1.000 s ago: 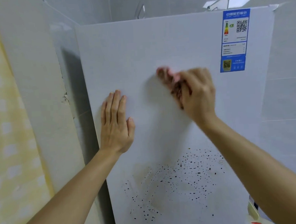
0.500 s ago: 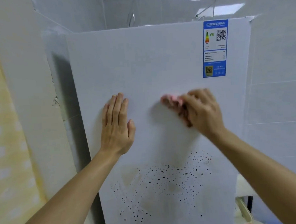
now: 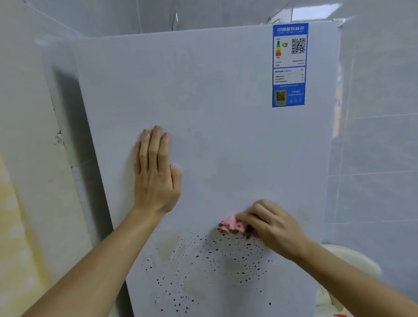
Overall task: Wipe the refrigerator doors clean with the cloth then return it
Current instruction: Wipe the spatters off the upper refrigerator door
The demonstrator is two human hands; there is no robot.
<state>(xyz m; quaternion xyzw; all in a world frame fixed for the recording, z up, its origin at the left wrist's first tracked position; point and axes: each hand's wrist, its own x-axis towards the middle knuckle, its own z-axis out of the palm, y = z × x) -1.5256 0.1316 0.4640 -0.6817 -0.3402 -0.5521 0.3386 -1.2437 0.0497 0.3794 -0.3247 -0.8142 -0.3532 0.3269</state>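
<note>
A white refrigerator door (image 3: 224,109) fills the middle of the head view. Its lower part carries a patch of black specks and faint brown smears (image 3: 209,267). My right hand (image 3: 272,225) presses a bunched pink cloth (image 3: 231,226) against the door at the top edge of the specks. My left hand (image 3: 155,170) lies flat on the door to the upper left, fingers straight and holding nothing.
A blue energy label (image 3: 289,65) sits at the door's top right. A cream wall with a yellow curtain (image 3: 5,217) stands on the left, grey tiles (image 3: 384,149) on the right. A white rounded object (image 3: 349,272) lies low at the right.
My right hand has carried the pink cloth down the door, from the upper middle to the top of the speckled patch. My left hand has stayed flat in place.
</note>
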